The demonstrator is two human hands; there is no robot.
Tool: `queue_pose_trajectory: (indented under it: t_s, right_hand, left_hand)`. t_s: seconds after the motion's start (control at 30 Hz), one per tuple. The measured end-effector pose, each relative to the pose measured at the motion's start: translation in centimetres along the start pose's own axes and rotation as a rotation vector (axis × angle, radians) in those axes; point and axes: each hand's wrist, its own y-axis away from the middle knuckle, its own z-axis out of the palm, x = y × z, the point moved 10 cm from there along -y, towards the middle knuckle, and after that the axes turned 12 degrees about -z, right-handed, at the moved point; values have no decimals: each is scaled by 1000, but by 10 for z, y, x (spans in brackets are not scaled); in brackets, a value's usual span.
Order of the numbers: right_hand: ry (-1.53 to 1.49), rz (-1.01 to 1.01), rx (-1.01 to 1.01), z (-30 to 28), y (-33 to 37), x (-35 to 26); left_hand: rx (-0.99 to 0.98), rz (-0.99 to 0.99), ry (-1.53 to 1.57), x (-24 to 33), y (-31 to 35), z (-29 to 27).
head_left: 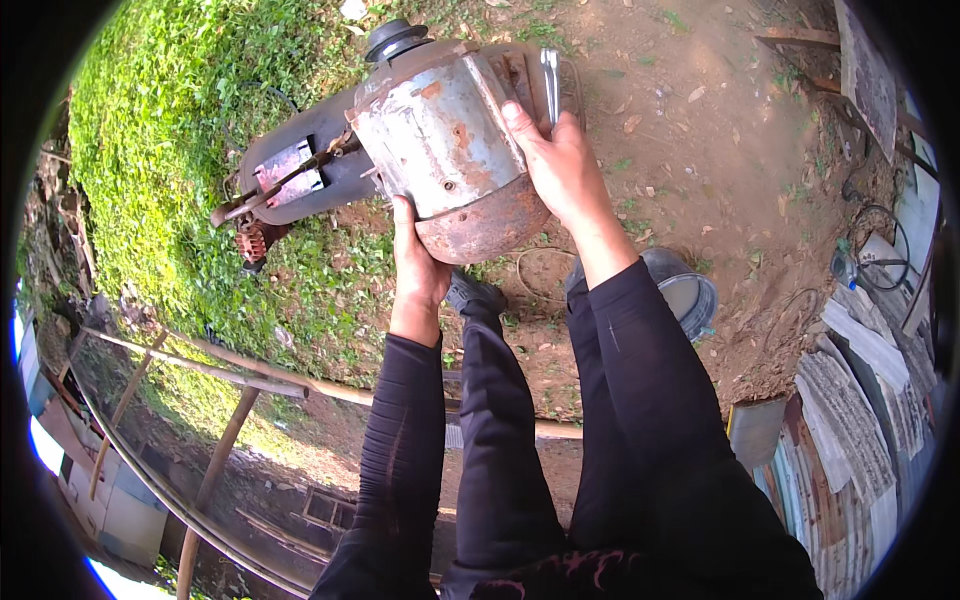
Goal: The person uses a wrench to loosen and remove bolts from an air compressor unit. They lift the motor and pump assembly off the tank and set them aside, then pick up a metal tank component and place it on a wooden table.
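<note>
A rusty silver electric motor (pixel 432 135) is held up between both of my hands, tilted, with a black pulley (pixel 393 40) at its upper left end. My left hand (pixel 422 268) grips its rusty lower end, thumb along the casing. My right hand (pixel 566 178) is closed on the motor's right side, thumb on the casing. Metal spanners (pixel 551 85) stick up from behind the same hand's fingers. Under and behind the motor lies a dark compressor tank (pixel 345 180), partly hidden. I cannot tell whether the motor touches it.
A red ribbed fitting (pixel 253 243) sits at the tank's left end. A bucket (pixel 688 300) stands right of my legs on the dirt. Corrugated sheets (pixel 850 410) are stacked at the far right. A wooden pole fence (pixel 225 440) runs along the lower left.
</note>
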Motion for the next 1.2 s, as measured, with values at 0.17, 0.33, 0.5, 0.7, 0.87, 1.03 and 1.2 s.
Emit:
queue_pose_trajectory:
  t_s: [0.17,0.33,0.5,0.7,0.87,1.03,1.2]
  right_hand:
    - [82,-3,168,-7,27,9]
    - [46,97,243,-8,46,19]
    - [107,51,310,-14,34,3]
    - [39,-55,333,-16,26,-7]
    - [-162,33,347,-10,24,37]
    - [-375,97,307,0,15,50]
    - [-409,144,323,-17,32,57]
  left_hand:
    - [-58,7,-46,-3,-9,-10]
    - [-54,60,-71,-4,-15,-21]
    - [50,131,13,-8,-19,-28]
    - [147,207,-69,-1,-15,-28]
    - [164,244,-118,11,-9,-17]
    - [289,259,-214,15,-12,-23]
    - [316,195,-37,-36,2,-41]
